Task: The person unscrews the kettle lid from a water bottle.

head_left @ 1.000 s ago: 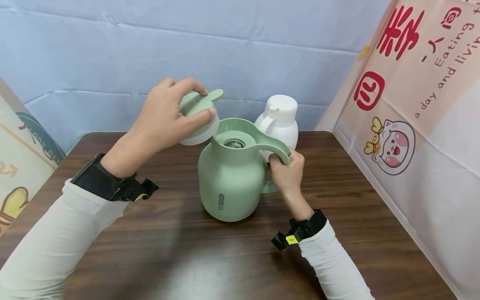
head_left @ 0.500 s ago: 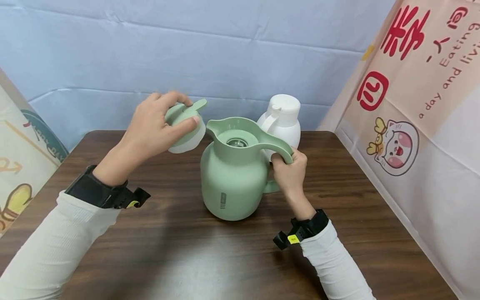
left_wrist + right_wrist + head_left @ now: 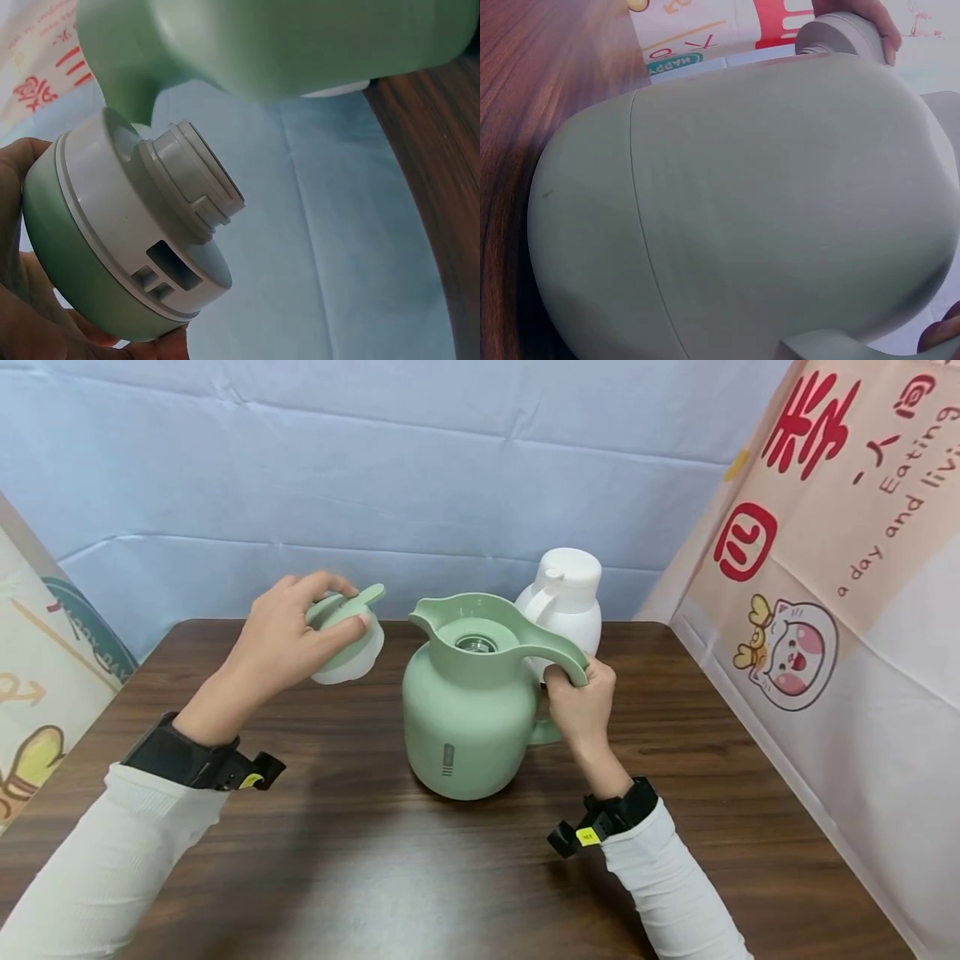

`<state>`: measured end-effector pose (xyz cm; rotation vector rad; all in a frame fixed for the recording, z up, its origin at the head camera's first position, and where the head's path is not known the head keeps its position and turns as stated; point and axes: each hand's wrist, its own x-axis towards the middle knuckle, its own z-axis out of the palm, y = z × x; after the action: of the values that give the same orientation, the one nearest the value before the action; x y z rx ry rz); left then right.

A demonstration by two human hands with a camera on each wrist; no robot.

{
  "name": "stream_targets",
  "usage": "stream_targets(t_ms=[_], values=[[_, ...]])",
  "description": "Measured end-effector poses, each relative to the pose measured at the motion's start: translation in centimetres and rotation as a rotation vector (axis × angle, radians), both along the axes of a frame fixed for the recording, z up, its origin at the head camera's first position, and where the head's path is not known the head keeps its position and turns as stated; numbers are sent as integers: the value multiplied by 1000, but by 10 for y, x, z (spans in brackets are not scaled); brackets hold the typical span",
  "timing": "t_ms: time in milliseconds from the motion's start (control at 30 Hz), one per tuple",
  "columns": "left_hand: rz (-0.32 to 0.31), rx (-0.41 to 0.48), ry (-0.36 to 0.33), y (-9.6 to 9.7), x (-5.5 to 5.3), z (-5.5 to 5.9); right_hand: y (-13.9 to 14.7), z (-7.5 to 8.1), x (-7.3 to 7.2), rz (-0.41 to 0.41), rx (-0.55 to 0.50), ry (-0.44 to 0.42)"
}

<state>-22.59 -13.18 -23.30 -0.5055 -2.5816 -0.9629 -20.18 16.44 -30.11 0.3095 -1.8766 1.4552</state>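
My left hand [image 3: 281, 627] grips the lid [image 3: 352, 647] of a thermos jug, holding it above the table to the left of the jug. In the left wrist view the lid [image 3: 127, 225] has a green top, a grey-white body and a narrower threaded plug facing away from the palm. The pale green thermos jug [image 3: 468, 718] stands upright with its mouth uncovered, its spout pointing left. My right hand [image 3: 583, 702] holds the upper part of the jug's handle on the right side. The jug's body [image 3: 765, 202] fills most of the right wrist view.
A smaller white jug [image 3: 573, 597] with its lid on stands behind the green jug, partly hidden by it. The dark wood table [image 3: 360, 868] ends at a pale blue cloth [image 3: 300, 460] at the back. A printed cloth [image 3: 825, 527] hangs along the right.
My left hand has carried the lid from beside the jug's mouth leftward and downward. The right hand and the jug stay nearly where they were.
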Motion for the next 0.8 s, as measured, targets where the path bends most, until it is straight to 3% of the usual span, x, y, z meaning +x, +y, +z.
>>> stream_targets(t_ms=[600, 800], values=[[41, -120, -112, -27, -6, -32, 0, 0, 0, -3, 5, -17], [28, -147, -133, -31, -8, -39, 1, -1, 0, -3, 12, -9]])
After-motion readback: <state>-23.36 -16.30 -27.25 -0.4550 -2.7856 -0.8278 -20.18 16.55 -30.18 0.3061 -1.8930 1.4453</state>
